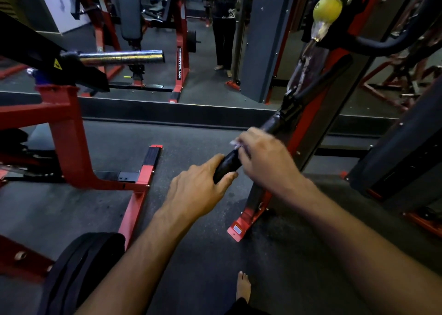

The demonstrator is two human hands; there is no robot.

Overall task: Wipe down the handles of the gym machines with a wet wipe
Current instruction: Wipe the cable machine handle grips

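Note:
A black bar handle hangs slanted from a cable and chain on the red and grey cable machine at the right. My left hand grips its lower end, thumb and fingers curled around it. Just above, my right hand wraps around the handle with a white wet wipe pressed under the fingers; only a small edge of the wipe shows. The handle's upper part runs up to a clip and chain.
A red machine frame with a chrome bar stands at the left. A mirror wall runs across the back. A yellow ball stopper sits on the cable above. A black bag lies low left. My bare foot rests on the dark floor.

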